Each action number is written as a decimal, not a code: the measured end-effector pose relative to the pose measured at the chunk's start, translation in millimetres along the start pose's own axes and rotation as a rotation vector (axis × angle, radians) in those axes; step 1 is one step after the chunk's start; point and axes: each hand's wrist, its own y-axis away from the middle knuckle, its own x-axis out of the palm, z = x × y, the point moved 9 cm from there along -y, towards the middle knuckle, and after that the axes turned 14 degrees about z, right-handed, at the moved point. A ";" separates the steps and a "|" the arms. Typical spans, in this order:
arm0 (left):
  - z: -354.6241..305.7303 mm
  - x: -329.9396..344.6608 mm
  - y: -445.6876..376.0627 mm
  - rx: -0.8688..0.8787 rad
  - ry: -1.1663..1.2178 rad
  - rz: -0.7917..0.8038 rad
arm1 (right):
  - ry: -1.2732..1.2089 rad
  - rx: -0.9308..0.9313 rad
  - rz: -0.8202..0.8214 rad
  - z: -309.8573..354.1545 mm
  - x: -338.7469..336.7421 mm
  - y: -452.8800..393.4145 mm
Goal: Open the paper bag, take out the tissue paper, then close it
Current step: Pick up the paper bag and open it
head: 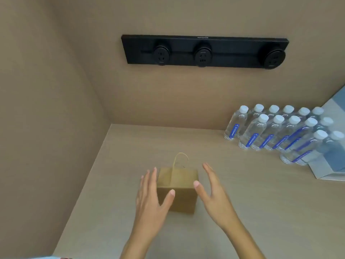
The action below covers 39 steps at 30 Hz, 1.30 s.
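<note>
A small brown paper bag (pixel 180 186) stands upright on the beige counter (pixel 252 212), its top folded shut and a twisted paper handle (pixel 180 159) rising behind. My left hand (pixel 151 200) hovers at the bag's left side, fingers spread, thumb in front of the bag's face. At the bag's right side, my right hand (pixel 212 193) is held flat with fingers apart and its thumb tip near the top right corner. Neither hand grips anything. No tissue paper shows.
Several water bottles (pixel 280 129) with white caps and blue labels stand in rows at the back right. A white and blue box (pixel 332 165) sits at the right edge. A black socket strip (pixel 203 51) is mounted on the back wall. A side wall closes the left.
</note>
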 end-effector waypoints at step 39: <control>-34.6 55.5 -11.3 -0.068 0.861 0.475 | -1.269 -0.106 0.384 -4.5 49.0 -2.2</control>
